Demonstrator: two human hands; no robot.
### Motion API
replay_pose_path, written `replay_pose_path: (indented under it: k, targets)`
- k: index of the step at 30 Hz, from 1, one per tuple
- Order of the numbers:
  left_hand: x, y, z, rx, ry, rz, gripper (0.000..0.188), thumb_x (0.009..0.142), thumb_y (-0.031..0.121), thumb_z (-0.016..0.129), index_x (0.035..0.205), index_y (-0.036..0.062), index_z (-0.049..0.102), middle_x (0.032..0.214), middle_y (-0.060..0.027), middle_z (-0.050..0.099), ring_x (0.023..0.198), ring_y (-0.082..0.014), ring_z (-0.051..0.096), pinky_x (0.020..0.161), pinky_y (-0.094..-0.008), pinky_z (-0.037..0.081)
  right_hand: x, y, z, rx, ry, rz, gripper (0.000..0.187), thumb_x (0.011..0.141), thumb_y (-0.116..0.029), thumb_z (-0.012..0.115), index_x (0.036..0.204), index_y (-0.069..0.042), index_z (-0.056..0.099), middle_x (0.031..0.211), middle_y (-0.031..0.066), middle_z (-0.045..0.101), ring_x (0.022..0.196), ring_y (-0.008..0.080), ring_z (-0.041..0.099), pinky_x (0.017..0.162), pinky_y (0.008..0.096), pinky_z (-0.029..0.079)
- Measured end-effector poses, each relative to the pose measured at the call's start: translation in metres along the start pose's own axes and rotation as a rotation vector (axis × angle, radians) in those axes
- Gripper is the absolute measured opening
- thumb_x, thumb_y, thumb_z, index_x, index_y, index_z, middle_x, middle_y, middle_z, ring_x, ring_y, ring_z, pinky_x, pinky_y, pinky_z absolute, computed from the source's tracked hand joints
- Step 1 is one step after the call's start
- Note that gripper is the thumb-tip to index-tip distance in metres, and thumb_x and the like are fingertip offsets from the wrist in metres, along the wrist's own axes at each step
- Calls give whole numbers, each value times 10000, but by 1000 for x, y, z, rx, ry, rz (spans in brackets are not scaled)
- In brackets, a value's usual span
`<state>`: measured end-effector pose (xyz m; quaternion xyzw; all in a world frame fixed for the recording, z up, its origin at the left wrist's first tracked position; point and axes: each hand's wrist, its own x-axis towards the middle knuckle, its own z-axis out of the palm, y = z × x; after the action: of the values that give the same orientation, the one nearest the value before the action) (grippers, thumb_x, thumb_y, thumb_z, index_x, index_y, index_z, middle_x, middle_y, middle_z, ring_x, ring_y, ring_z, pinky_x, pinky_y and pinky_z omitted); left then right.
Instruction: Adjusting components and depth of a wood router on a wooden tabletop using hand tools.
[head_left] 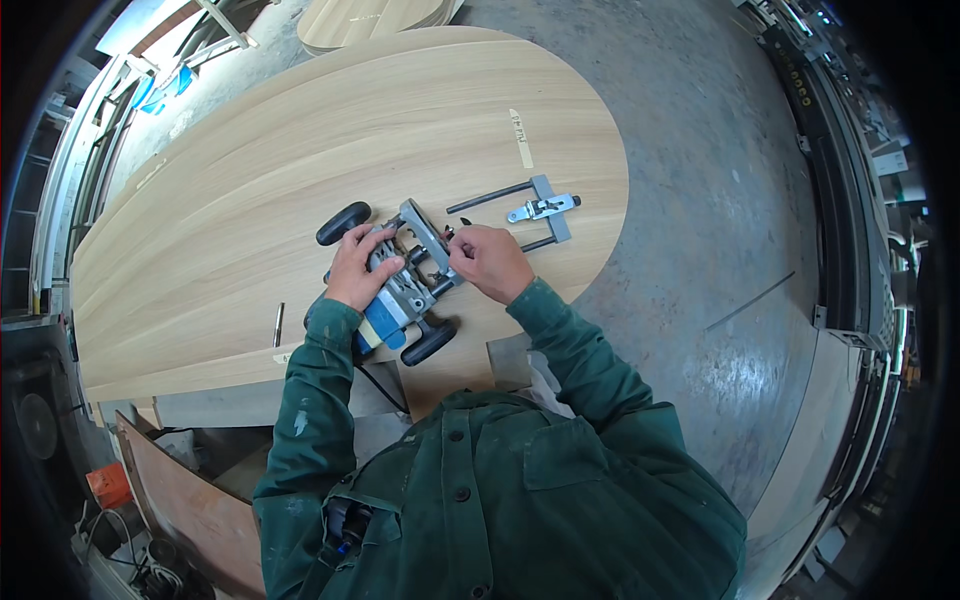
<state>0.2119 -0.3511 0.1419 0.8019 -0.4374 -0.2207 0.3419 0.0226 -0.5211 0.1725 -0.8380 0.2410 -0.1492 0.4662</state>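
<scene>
A plunge router (405, 290) with a blue and grey body and two black knobs lies on its side on an oval wooden tabletop (330, 130). My left hand (362, 268) is wrapped over the router's body, holding it. At the underside of the base plate, my right hand (488, 262) is closed with its fingers pinched; a small dark piece shows by the fingertips, too hidden to name. Right of the router lies an edge guide (545, 208) with two dark rods, one partly behind my right hand. A slim metal tool (278, 325) rests left of the router.
A black power cord (382, 388) hangs over the tabletop's near edge. Strips of masking tape (521, 138) stick to the wood. More rounded boards (370, 22) are stacked beyond. A long dark machine or rail (835, 230) runs along the right, past the concrete floor (700, 200).
</scene>
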Motion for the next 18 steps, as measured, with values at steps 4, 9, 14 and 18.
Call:
replay_pose_path:
  k: [4,9,14,18]
  targets:
    - [0,4,-1,-1,0,2,520,795,367,763,1257,166,634,1375,-170,458,1283,-356,455,1066,-425,392,-9,2,5,112,117,5,133,820,-122,658,855,5,677,734,107,662,625,180,614,590,293,491]
    - [0,4,-1,13,-45,-6,509,831,282,745,1304,156,607,1407,-153,404,1318,-317,419,1089,-394,366,-7,15,5,342,50,199,105,859,-62,624,887,22,679,781,24,675,679,44,566,600,206,472]
    - [-3,1,2,8,-3,32,531,795,375,765,1264,165,628,1373,-164,458,1281,-355,455,1062,-426,394,-3,34,9,459,-43,79,129,852,-66,623,948,1,677,810,37,666,698,66,575,614,224,472]
    - [-6,4,3,25,6,50,531,795,373,764,1261,159,627,1373,-164,456,1278,-354,454,1060,-421,392,-1,39,-1,514,-252,104,136,882,-128,641,961,-18,650,809,33,645,717,83,578,630,236,478]
